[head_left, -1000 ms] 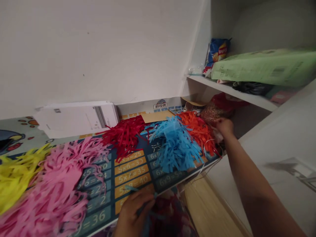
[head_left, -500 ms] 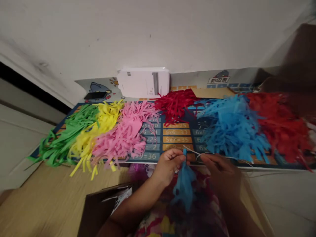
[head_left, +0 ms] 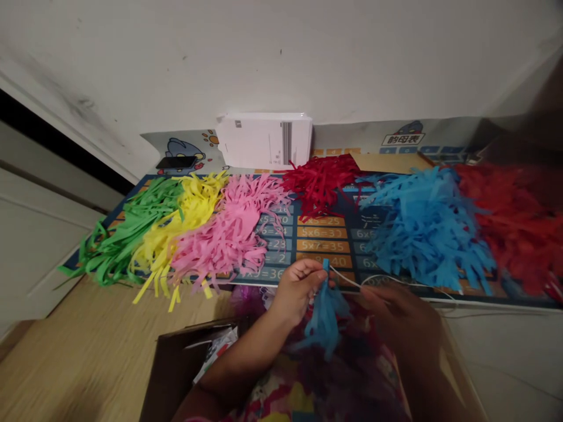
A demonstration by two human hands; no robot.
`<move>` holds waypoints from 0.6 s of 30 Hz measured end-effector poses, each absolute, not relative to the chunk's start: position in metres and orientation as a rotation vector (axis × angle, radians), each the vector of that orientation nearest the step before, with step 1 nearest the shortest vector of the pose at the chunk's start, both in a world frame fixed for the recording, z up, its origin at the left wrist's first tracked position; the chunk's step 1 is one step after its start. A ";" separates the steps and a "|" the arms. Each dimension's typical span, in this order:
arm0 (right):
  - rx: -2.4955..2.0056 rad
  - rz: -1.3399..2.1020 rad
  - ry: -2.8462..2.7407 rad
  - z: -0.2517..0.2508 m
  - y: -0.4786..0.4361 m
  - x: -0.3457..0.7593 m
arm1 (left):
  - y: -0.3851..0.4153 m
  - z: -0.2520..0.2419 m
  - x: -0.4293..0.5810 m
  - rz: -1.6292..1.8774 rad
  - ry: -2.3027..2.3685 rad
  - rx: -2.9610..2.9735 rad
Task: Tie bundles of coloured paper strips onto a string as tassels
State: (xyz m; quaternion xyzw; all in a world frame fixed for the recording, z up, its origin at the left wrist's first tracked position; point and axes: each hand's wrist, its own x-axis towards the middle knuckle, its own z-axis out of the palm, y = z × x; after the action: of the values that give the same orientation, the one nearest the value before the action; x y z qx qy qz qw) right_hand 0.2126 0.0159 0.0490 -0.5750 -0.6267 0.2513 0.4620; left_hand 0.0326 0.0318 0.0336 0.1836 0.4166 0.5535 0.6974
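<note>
My left hand (head_left: 295, 292) is closed, pinching the top of a small blue paper tassel (head_left: 324, 316) that hangs down over my lap. My right hand (head_left: 396, 310) is closed just to its right, holding a thin white string (head_left: 396, 280) that runs from the tassel's top out along the mat's front edge. On the mat behind lie piles of fringed paper: green (head_left: 127, 231), yellow (head_left: 180, 220), pink (head_left: 231, 231), dark red (head_left: 323, 181), blue (head_left: 426, 228) and red (head_left: 514, 223).
A multiplication-table mat (head_left: 321, 234) lies on the wooden floor (head_left: 88, 346) against a white wall. A stack of white paper (head_left: 264, 140) and a dark phone (head_left: 176, 162) sit at the back. A brown cardboard box (head_left: 176, 369) stands by my left forearm.
The view swung left from the shelf corner to the whole mat. My right hand came back from the red pile with the white string and met the left hand at the blue tassel.
</note>
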 end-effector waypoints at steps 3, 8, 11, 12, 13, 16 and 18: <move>-1.396 0.621 -1.582 0.048 0.017 0.214 | 0.031 0.032 0.034 1.232 0.926 0.452; -1.390 0.645 -1.645 0.042 0.021 0.216 | 0.030 0.029 0.037 1.180 0.954 0.551; -1.352 0.742 -1.779 0.034 0.025 0.217 | 0.027 0.030 0.037 1.158 0.989 0.754; -1.334 0.812 -1.828 0.031 0.027 0.217 | 0.026 0.030 0.037 1.153 1.034 0.874; -1.323 0.893 -1.866 0.029 0.028 0.217 | 0.024 0.030 0.036 1.149 1.095 1.012; -1.317 1.042 -1.926 0.028 0.030 0.211 | 0.020 0.027 0.036 1.097 1.285 1.426; -1.326 0.942 -1.952 0.032 0.033 0.207 | 0.019 0.025 0.037 1.054 1.349 1.633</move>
State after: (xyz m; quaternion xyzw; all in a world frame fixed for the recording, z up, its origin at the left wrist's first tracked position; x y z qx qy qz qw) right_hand 0.2074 0.0330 0.0317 -0.4984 -0.7338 0.3543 0.2960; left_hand 0.0369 0.0194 0.0249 0.6390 0.5279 0.4124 0.3780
